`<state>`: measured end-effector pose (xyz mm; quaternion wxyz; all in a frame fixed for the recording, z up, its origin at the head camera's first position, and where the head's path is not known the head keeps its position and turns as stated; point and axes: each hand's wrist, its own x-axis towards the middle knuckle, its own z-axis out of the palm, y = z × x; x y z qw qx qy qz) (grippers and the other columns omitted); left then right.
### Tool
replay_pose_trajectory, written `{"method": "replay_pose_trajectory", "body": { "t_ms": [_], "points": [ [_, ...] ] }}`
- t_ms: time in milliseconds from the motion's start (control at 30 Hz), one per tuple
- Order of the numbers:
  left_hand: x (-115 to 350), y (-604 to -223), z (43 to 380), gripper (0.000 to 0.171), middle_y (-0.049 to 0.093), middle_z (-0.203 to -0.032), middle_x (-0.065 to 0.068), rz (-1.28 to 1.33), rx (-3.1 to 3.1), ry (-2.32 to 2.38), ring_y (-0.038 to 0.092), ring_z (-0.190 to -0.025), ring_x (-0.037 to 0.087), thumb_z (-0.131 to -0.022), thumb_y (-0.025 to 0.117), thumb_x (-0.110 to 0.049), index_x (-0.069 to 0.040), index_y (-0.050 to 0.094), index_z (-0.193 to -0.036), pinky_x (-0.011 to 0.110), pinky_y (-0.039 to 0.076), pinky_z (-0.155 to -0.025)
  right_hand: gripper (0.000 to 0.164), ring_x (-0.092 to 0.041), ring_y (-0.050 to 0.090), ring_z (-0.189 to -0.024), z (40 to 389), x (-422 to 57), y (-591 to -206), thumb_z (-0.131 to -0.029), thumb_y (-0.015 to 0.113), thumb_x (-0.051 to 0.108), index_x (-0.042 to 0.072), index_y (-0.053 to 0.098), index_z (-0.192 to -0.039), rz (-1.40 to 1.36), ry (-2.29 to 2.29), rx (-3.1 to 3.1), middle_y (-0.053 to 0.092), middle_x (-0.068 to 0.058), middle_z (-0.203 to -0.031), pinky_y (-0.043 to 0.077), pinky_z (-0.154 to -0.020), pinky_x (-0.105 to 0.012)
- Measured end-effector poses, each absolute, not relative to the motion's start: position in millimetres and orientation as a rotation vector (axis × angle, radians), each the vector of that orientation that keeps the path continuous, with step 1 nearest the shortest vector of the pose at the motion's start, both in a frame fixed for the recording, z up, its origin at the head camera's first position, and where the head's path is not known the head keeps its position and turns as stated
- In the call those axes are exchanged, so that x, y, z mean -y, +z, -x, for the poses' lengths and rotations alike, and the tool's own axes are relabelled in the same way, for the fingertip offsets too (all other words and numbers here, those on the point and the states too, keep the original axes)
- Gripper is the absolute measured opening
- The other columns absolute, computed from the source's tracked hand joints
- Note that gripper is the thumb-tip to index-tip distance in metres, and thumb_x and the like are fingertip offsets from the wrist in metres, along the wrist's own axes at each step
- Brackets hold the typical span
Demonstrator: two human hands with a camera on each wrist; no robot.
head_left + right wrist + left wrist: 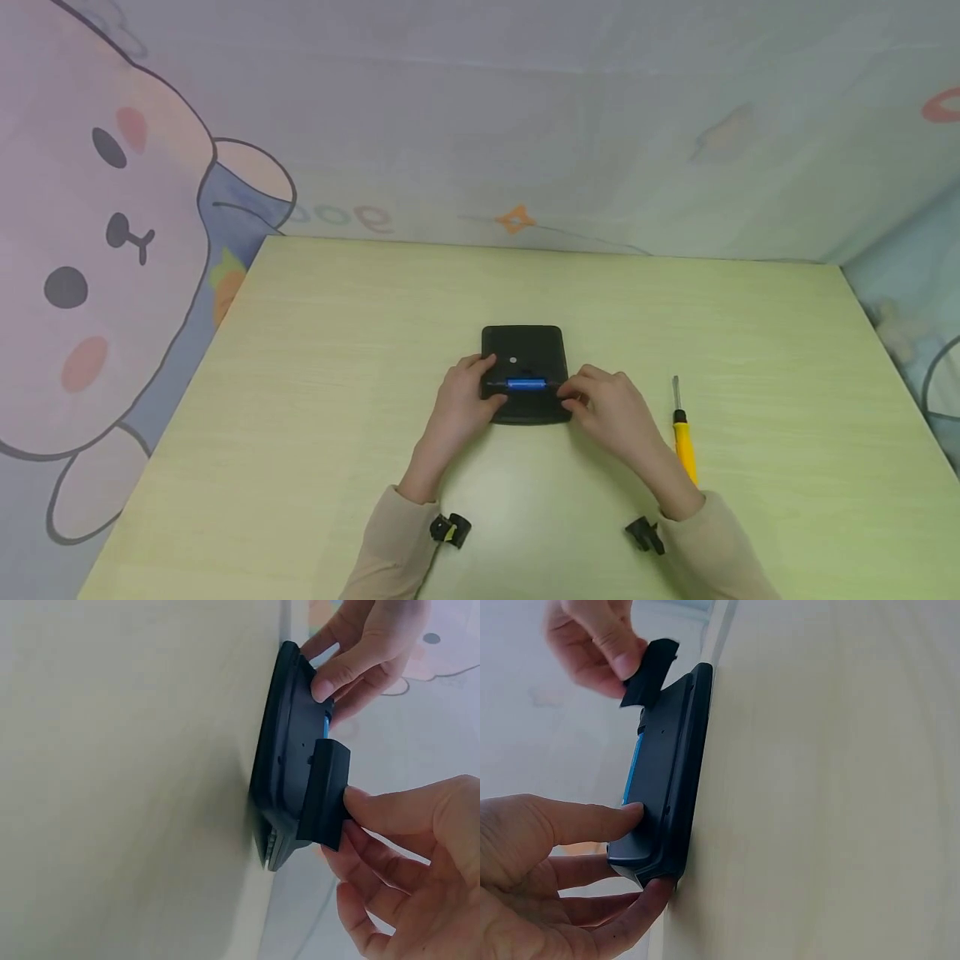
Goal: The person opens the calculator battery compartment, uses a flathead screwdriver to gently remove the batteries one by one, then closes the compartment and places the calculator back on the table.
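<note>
A black battery-powered device [525,346], shaped like a desk calculator, lies back side up on the table. A blue battery [527,384] sits in the slot across its back. My left hand [463,402] grips the left edge, its thumb on the back and fingers along the side. At the other end, my right hand [611,408] pinches a small black battery cover [326,795] between thumb and fingers. In the right wrist view the cover is tilted above the device's near end; whether they touch I cannot tell. The device's front face is hidden.
A screwdriver [683,437] with a yellow handle lies to the right of my right hand, partly behind the forearm. The pale wooden table [337,350] meets a printed cloth [465,125] at its back edge. Small black wrist cameras sit on both sleeves.
</note>
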<state>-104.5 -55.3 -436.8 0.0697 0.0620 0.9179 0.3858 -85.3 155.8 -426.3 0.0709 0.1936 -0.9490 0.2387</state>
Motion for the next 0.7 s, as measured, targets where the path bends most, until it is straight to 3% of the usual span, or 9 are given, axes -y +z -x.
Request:
{"method": "replay_pose_trajectory", "body": {
  "t_ms": [700],
  "points": [
    [54.7,-438.8,105.3,0.056,0.048,-0.140,0.024,-0.186,-2.767,1.157,0.045,-0.130,0.041,-0.083,0.073,-0.010,0.001,0.053,-0.134,0.050,0.038,-0.109,0.011,-0.006,0.054,-0.063,71.6,-168.6,-434.3,-0.077,0.076,0.003,0.013,0.071,-0.078,-0.673,0.627,3.032,0.064,0.005,-0.075,0.046,-0.064,-0.026]
  ]
}}
